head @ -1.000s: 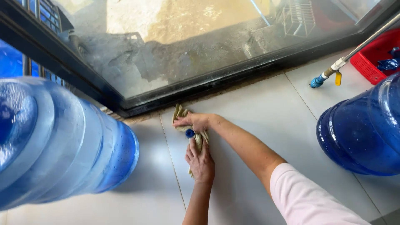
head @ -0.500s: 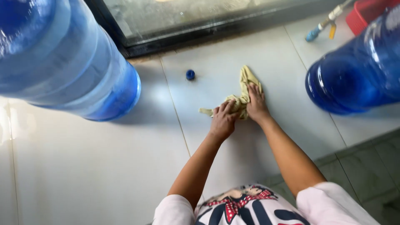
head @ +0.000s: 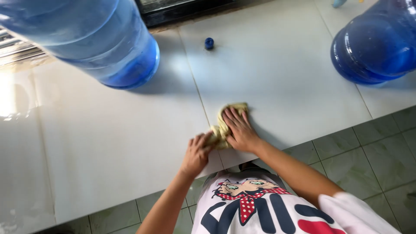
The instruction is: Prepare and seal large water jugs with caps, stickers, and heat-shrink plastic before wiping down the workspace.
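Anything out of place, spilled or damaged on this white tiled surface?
One thing stands out: a small blue cap lies loose on the white tiles, apart from both big blue water bottles. No spill or damage is visible. Both hands, left and right, press a yellow cloth.

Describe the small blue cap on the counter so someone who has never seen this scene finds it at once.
Start at the big blue water jug lying top left on the white tiled counter. Look right of its base, near the dark window frame: the small blue cap sits alone there, far smaller than either jug and well above the yellow cloth.
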